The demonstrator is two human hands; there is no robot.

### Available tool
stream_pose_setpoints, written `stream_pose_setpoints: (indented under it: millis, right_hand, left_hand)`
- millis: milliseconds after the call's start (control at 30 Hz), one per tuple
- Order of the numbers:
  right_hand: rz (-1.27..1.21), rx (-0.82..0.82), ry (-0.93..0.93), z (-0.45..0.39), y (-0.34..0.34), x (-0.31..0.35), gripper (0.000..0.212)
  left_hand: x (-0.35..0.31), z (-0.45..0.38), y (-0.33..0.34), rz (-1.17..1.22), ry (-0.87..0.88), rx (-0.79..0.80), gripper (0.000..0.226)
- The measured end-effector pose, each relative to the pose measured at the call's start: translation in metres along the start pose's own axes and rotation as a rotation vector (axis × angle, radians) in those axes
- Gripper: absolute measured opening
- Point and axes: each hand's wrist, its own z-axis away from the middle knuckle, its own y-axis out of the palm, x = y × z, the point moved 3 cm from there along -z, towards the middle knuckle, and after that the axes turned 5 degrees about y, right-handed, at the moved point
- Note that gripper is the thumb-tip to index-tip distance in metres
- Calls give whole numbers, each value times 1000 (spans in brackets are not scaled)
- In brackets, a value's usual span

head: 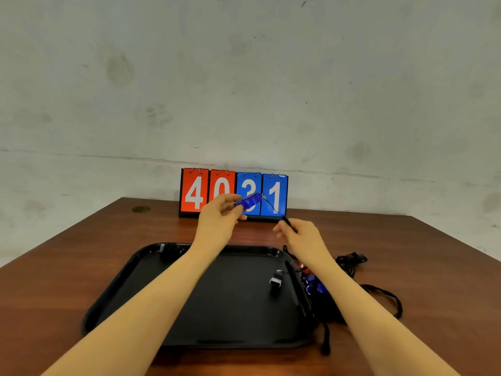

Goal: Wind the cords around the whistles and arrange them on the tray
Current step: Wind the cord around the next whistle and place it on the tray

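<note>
My left hand (pixel 221 213) holds a blue whistle (pixel 249 201) in the air above the far edge of the black tray (pixel 206 316). From the whistle's ring a black cord (pixel 287 223) runs down to my right hand (pixel 301 236), which pinches it. A black whistle (pixel 276 280) lies inside the tray near its right rim. Another dark whistle (pixel 169 252) lies at the tray's far left corner. More whistles, blue (pixel 314 286) and black (pixel 352 259), lie in a tangle of cords on the table to the right of the tray, partly hidden by my right forearm.
A flip scoreboard (pixel 233 195) showing 4 0 3 1 stands at the back of the brown table (pixel 81 251) against the wall. Loose black cords (pixel 390 299) trail over the table at the right and past the tray's near right corner.
</note>
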Motion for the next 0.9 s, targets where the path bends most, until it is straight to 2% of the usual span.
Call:
stream_pose_setpoints:
  millis: [133,300,533,667,800,900]
  right_hand:
    - [-38,-98,-21,-5,-1,15,29]
    - [-177,-116,-17,-11,-2,36,23]
    - [-252,-234,-136,-20,-10,59,25]
    - [-367,-274,-131,-30,-8,63,21]
    - [-340,-343,-74,-40,2,52,24]
    - [-320,-387,-49,-46,9,44,18]
  left_hand:
    - [1,-3,-7,13,-3,-17,20]
    - [0,-9,-11,31,-16,-49,18]
    - [-13,-17,-18,51,36,-57,14]
    - [-15,-20,-23,64,37,-24,13]
    - [-9,-23,-28,3,24,24,12]
    - [-1,-27,-32,-32,-5,66,13]
